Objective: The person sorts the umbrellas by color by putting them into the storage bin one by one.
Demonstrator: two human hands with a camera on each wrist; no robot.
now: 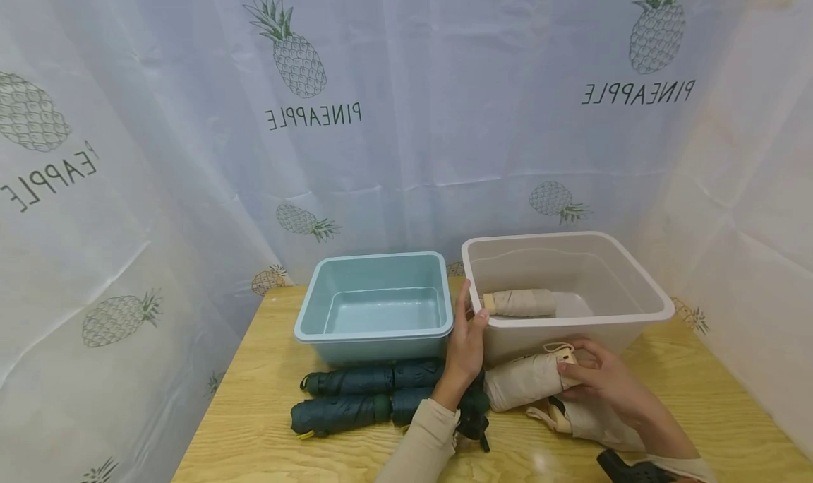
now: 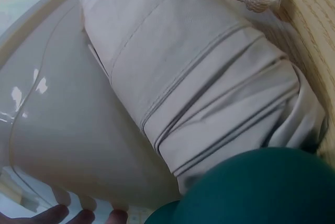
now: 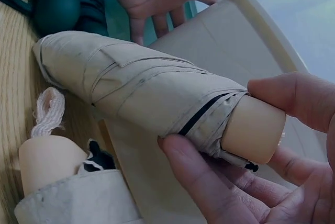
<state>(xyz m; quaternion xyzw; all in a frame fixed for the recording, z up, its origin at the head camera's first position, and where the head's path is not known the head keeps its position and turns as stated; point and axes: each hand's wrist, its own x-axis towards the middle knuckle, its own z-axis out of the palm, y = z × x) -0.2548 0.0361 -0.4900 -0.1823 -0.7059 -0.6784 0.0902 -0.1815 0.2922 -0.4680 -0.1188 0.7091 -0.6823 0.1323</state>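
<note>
My right hand (image 1: 603,377) grips a folded beige umbrella (image 1: 524,383) by its pale handle end, in front of a cream bin (image 1: 571,322). In the right wrist view the thumb and fingers sit around the umbrella's handle (image 3: 254,130). My left hand (image 1: 466,345) rests against the bin's left side, fingers fairly straight and thumb near the rim corner. Inside the bin lies another folded beige umbrella (image 1: 522,303). A further beige umbrella (image 1: 597,423) with a looped strap lies on the table below my right hand, partly hidden by it.
A light blue bin (image 1: 375,338) stands left of the cream one. Several dark folded umbrellas (image 1: 343,416) lie in front of it, some partly covered by my left arm. A pineapple-print curtain (image 1: 406,144) hangs behind the wooden table (image 1: 248,412).
</note>
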